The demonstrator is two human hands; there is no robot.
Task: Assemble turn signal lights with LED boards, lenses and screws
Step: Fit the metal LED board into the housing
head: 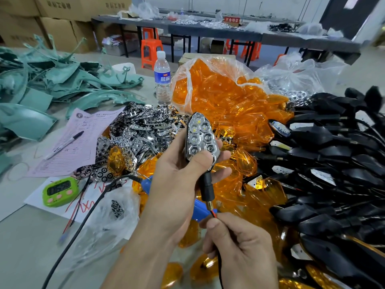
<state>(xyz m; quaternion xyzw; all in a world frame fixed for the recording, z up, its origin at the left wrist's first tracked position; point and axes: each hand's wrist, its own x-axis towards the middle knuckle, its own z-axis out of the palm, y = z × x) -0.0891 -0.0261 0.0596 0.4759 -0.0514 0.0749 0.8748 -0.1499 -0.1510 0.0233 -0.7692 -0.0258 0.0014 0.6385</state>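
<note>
My left hand grips a black turn signal housing with a chrome honeycomb reflector set in its face, thumb pressed on the reflector's lower end. The housing's black stem with brass thread hangs below the hand. My right hand pinches the red and black wires that come out of the stem. No lens covers the reflector. A bag of orange lenses lies behind, a heap of chrome reflectors to the left, and a pile of black housings to the right.
A blue electric screwdriver with a black cable lies under my hands. A green timer, a small bag of screws, pink papers with a pen, a water bottle and green plastic parts sit at left.
</note>
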